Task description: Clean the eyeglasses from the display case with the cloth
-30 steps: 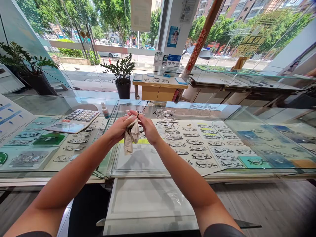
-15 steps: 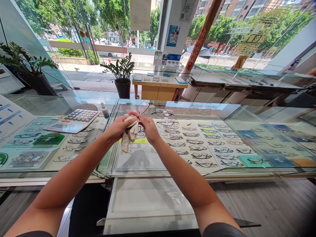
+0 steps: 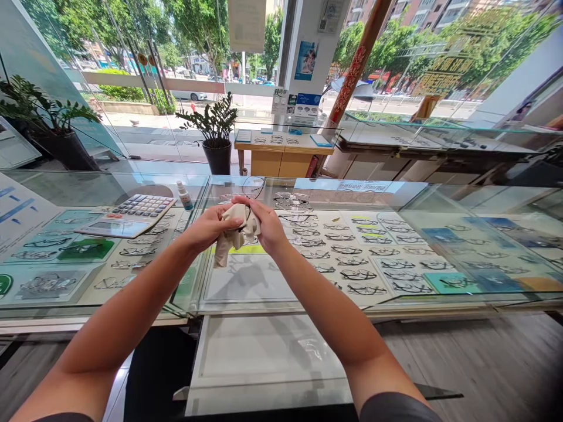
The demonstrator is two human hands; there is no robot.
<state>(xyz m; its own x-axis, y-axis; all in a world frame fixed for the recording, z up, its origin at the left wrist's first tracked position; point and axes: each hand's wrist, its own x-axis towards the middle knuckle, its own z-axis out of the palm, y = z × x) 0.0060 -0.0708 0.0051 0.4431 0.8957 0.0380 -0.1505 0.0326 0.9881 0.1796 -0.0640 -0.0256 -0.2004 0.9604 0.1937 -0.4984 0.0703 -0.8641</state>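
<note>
Both my hands meet above a glass display counter (image 3: 396,196). My left hand (image 3: 207,225) pinches a beige cleaning cloth (image 3: 235,231), bunched over a pair of thin black-rimmed glasses (image 3: 254,186). One lens pokes out just above my fingers. My right hand (image 3: 267,225) is closed on the frame and on the cloth from the other side. The cloth's loose end hangs down below my left hand.
A calculator (image 3: 127,214) and a small spray bottle (image 3: 185,195) stand on the counter glass to the left. Several rows of glasses frames (image 3: 352,258) lie inside the case. An open white drawer tray (image 3: 264,357) juts out below my forearms. Potted plants (image 3: 215,132) stand beyond.
The cloth has been gathered higher over the glasses, so less of the lens shows. Both hands stayed in nearly the same place.
</note>
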